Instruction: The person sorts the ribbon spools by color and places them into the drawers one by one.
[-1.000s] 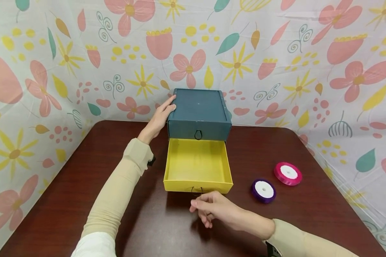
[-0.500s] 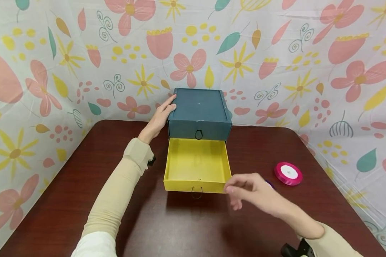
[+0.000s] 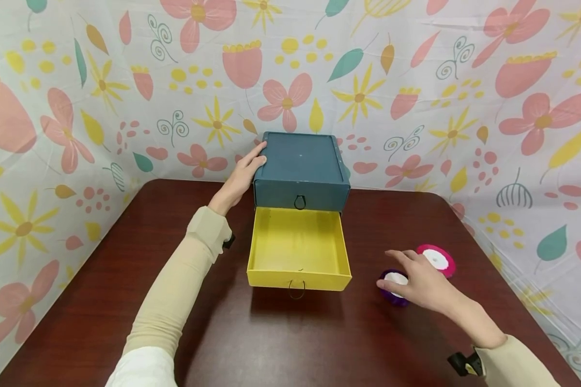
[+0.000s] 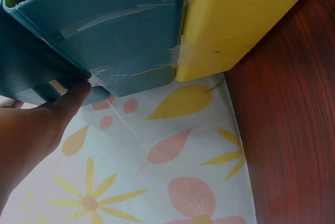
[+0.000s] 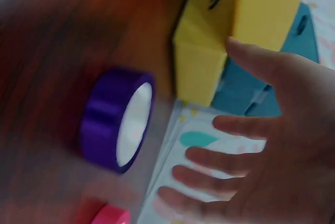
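Observation:
A dark blue drawer box (image 3: 300,156) stands at the back of the table, its lower yellow drawer (image 3: 297,280) pulled out with nothing inside. My left hand (image 3: 239,180) rests along the box's upper left edge; the left wrist view shows a finger against its side. My right hand (image 3: 428,285) hovers at a purple ribbon roll (image 3: 398,302), fingers spread and holding nothing. In the right wrist view the purple roll (image 5: 104,119) lies apart from the fingers. A pink ribbon roll (image 3: 437,260) sits just beyond, partly covered by the hand.
A black loop pull (image 3: 300,202) hangs on the closed upper drawer, and another loop (image 3: 297,290) on the yellow drawer's front. The dark red-brown table (image 3: 184,322) reaches back to a flower-printed cloth (image 3: 145,107) behind the box.
My right hand has moved rightward from in front of the yellow drawer's loop to over the purple ribbon roll, its fingers spreading. The left hand, box and drawer have stayed in place.

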Available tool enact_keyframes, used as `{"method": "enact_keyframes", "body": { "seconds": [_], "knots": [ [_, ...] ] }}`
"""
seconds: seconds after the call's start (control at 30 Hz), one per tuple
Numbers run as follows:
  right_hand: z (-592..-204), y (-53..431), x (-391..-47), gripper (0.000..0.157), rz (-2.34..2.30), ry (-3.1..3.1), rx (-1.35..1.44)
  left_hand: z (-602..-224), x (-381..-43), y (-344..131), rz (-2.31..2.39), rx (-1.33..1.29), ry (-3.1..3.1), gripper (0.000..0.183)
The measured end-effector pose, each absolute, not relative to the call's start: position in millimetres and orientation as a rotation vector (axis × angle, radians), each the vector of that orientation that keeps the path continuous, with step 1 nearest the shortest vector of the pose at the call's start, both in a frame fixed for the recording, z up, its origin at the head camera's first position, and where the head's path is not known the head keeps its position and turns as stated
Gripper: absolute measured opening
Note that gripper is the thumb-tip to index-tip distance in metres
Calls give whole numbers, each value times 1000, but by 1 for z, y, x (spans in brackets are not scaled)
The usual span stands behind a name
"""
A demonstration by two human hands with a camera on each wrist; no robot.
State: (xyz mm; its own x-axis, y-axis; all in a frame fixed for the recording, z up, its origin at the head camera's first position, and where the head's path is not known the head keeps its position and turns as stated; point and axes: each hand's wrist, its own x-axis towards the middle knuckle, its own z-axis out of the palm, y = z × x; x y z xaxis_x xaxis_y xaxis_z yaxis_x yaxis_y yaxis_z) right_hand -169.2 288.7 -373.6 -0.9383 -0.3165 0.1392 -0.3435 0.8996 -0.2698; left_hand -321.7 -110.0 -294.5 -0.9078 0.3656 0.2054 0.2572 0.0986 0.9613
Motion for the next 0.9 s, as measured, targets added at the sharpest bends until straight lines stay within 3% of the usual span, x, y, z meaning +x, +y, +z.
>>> {"method": "enact_keyframes", "body": {
  "seconds": [0.1, 0.2, 0.5, 0.9],
  "knots": [
    [-380, 295, -169, 86, 368, -3082, 467, -294, -322, -111, 1947, 645, 2268, 56],
    [-387, 297, -170, 88, 348, -3133, 481, -293, -322, -111, 1945, 643, 2274, 56],
    [-404, 299, -174, 68, 365, -3103, 536, -293, -321, -110, 1933, 632, 2280, 56],
    [-409, 295, -179, 63, 385, -3051, 544, -308, -337, -111, 1948, 633, 2299, 55]
  ]
}}
